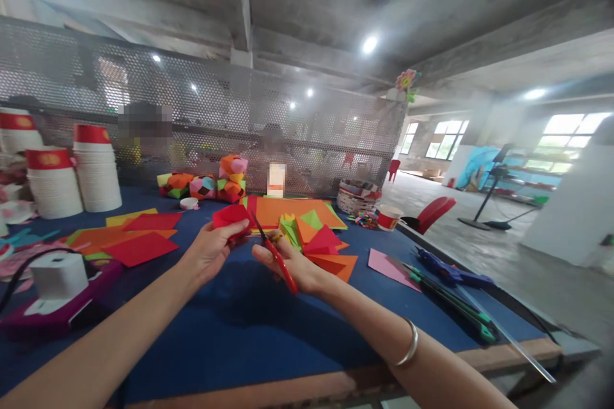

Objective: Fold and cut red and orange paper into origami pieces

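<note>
My left hand (211, 248) pinches a folded piece of red paper (231, 216) above the blue tabletop. In my right hand (292, 263) is a pair of red-handled scissors (282, 263), its dark blades pointing up and left beside the red paper. Whether the blades touch the paper I cannot tell. Just beyond my right hand lie folded paper pieces (322, 239) in green, orange and red. Behind both hands is a stack of orange sheets (283, 212). Red sheets (141, 248) and orange ones spread out to the left.
Paper cup stacks (98, 172) and a purple power strip (96, 287) with a white plug stand left. Paper balls (204, 186) sit by the mesh screen (201, 102). To the right are a basket (359, 198), a cup (388, 217), a glue gun (451, 271) and green-handled scissors (448, 303).
</note>
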Motion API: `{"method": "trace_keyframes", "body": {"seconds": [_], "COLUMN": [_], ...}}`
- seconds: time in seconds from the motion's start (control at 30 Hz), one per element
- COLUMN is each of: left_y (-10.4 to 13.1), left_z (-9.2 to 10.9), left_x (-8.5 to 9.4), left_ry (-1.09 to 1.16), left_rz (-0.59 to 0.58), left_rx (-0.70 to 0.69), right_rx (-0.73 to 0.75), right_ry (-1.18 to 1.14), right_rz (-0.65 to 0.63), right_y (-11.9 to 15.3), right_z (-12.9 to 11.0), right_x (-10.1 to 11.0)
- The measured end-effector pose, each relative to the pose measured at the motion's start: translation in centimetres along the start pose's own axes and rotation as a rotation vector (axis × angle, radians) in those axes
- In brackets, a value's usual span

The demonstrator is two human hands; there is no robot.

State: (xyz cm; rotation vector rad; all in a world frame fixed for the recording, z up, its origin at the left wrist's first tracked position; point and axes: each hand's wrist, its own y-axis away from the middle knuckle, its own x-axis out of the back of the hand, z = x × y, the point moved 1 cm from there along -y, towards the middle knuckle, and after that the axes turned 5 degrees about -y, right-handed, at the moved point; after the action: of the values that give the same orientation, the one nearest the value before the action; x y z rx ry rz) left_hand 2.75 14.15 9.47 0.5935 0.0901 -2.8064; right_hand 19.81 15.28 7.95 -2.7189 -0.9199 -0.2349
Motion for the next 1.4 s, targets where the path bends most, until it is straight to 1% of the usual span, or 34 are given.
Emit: {"method": "trace_keyframes", "body": {"seconds": [0.13,0.3,0.47,0.67,1.03,1.4], "left_y": [0.5,1.2,1.5,1.7,1.6,1.6], "left_z": [0.5,0.6,0.6,0.6,0.4,0.4], "left_x": [-0.4,-1.0,-1.3,-1.5,-1.4,-1.4], "left_ry": [0.039,0.038,0.031,0.038,0.011,0.029], "left_rz": [0.046,0.046,0.043,0.069,0.025,0.029], "left_rx": [-0.002,-0.004,-0.011,-0.004,-0.007,0.013], "right_rx": [-0.004,0.038,0.05,0.075,0.08,0.079], "right_ry": [-0.003,0.112,0.186,0.231,0.15,0.143], "right_rz": [0.034,0.09,0.087,0.067,0.061,0.063], "right_y": [0.2,0.1,0.2,0.1,0.4,0.2], "right_z": [0.5,1.0,0.6,0.5,0.5,0.9], "right_x": [0.2,0.4,0.1,0.1,0.0,0.1]}}
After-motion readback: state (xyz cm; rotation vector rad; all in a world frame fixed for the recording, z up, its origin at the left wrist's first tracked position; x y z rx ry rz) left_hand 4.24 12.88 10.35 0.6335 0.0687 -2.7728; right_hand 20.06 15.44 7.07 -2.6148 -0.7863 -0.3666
